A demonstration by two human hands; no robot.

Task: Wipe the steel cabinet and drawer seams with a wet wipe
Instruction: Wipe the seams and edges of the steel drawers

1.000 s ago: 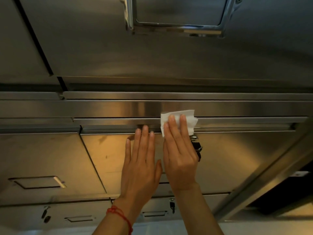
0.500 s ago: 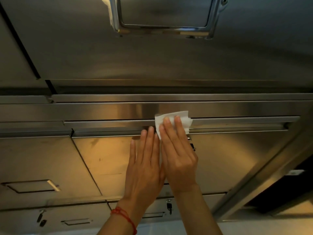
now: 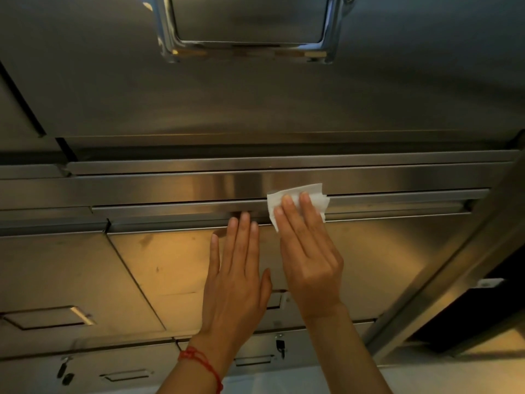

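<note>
The right hand [image 3: 309, 251] presses the white wet wipe [image 3: 298, 199] flat-fingered onto the drawer seam [image 3: 170, 207] — the left hand [image 3: 235, 282], fingers straight, rests just below that seam, holding nothing.

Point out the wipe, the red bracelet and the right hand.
wipe [image 3: 315, 193]: head view, upper edge above the fingertips.
red bracelet [image 3: 199, 359]: head view, strand across the left wrist.
right hand [image 3: 309, 260]: head view, back of hand.
</note>
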